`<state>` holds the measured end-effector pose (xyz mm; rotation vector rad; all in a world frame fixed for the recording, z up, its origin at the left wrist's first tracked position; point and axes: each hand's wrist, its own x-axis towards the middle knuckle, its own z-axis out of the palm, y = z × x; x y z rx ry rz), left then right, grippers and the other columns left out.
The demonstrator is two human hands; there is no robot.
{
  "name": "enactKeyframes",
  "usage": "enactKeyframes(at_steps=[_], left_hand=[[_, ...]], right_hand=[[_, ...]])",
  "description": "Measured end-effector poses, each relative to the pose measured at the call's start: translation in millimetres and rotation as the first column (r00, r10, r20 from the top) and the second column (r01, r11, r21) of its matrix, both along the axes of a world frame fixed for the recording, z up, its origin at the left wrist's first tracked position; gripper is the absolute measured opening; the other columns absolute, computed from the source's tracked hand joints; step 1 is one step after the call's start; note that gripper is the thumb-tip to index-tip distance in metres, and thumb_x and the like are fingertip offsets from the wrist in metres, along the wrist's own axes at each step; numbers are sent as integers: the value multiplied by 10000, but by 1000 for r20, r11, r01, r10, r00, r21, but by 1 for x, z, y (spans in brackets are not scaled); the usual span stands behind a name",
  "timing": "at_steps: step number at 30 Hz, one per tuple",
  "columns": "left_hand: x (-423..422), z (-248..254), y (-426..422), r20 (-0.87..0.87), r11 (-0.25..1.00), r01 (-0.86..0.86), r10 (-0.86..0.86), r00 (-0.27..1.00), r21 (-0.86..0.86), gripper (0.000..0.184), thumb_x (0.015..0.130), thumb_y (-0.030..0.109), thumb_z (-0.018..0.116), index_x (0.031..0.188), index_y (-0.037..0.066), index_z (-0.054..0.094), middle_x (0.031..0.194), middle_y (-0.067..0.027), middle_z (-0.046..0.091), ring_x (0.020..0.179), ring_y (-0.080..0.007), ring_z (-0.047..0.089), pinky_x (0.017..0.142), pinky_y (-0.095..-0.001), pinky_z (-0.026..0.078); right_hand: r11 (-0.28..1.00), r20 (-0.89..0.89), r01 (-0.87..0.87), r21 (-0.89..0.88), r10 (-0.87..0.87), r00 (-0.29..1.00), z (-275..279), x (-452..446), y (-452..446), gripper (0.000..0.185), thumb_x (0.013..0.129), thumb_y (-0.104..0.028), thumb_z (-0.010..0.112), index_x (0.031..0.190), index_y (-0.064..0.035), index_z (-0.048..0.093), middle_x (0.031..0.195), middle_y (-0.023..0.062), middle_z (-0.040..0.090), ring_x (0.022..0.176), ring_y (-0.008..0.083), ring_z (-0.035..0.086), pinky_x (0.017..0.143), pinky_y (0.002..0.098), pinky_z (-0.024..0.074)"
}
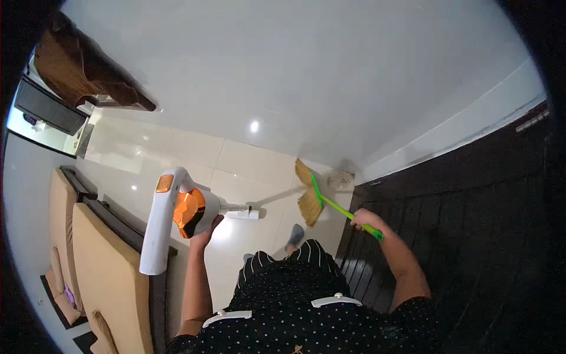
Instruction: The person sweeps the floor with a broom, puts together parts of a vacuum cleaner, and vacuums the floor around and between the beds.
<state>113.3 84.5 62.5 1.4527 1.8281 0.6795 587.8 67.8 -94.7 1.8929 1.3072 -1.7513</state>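
On the left side, my left hand (206, 231) is closed on a white and orange handheld vacuum cleaner (187, 211), partly hidden behind its body. Its tube runs down to a white floor head (243, 215) on the tiles. My right hand (365, 219) is wrapped round the green handle (339, 207) of a broom, near the handle's end. The broom's straw bristles (309, 206) spread over the floor in front of my feet. Just right of the bristles, a patch of dust or debris (339, 179) lies by the wall corner.
A dark slatted wooden surface (454, 236) stands on the right. Beige cushions (112, 248) on dark frames line the left. A grey-white wall (306, 71) runs ahead, with a brown curtain (76, 65) at upper left. One grey-covered foot (296, 235) shows on the tiles.
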Motion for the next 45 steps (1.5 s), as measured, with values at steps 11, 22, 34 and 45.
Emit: enactKeyframes(at_steps=[11, 22, 34, 45], left_hand=[[0, 69, -1, 67, 996, -33, 39, 997, -84, 439, 660, 164, 705, 1010, -11, 506, 1014, -115, 517, 922, -231, 475, 792, -323, 388], [38, 95, -3, -24, 987, 147, -149, 989, -67, 352, 687, 200, 678, 942, 6, 531, 917, -106, 553, 846, -227, 510, 723, -334, 413], [13, 43, -18, 46, 990, 139, -139, 989, -12, 396, 694, 336, 651, 925, 44, 517, 911, -89, 552, 878, -246, 496, 776, -358, 396], [-7, 127, -58, 371, 988, -115, 68, 926, 104, 431, 744, 194, 595, 1118, 46, 443, 916, -106, 581, 729, -210, 593, 677, -352, 503]], right_hand=[[97, -763, 977, -190, -641, -85, 32, 113, 69, 502, 774, -478, 444, 1103, -115, 340, 1116, 142, 360, 944, 366, 387, 774, 531, 388], [-368, -693, 925, -93, -643, -325, 121, 177, 95, 411, 768, -499, 403, 1041, -192, 406, 1078, 53, 399, 884, 267, 402, 732, 422, 402], [-363, -604, 928, -81, -723, -335, 118, 28, 101, 536, 781, -477, 433, 1148, -97, 345, 952, 118, 432, 613, 219, 466, 569, 354, 437], [822, -600, 517, -240, -544, 586, 201, -248, 43, 482, 820, -306, 466, 1187, -18, 342, 1140, 128, 416, 954, 214, 486, 768, 326, 423]])
